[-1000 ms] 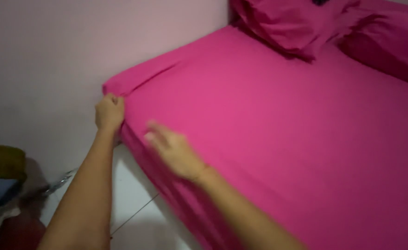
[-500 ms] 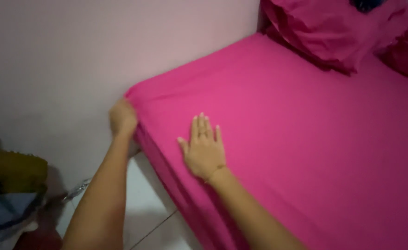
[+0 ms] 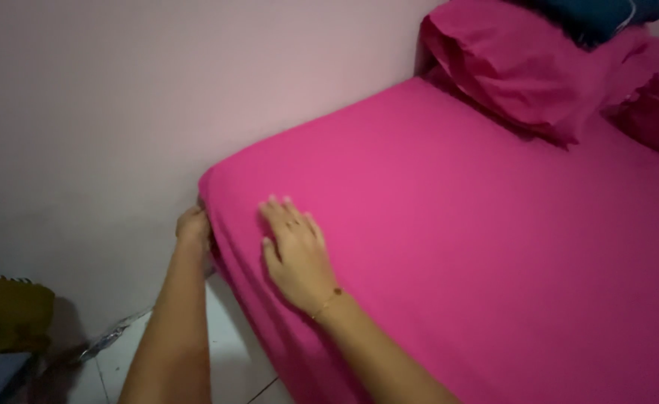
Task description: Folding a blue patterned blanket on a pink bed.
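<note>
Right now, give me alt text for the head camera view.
A person's left hand grips the corner of a bright pink sheet beside a pale wall, while the right hand lies flat on top. Pink pillows sit at the far end.

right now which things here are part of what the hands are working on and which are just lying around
In hand:
- pink sheet, stretched over the bed
- left hand, at the sheet's corner by the wall
- right hand, flat on top near that corner

Lying about:
- pink pillows at the head of the bed
- dark blue bundle on the pillows
- yellow cloth on the floor, lower left
</note>
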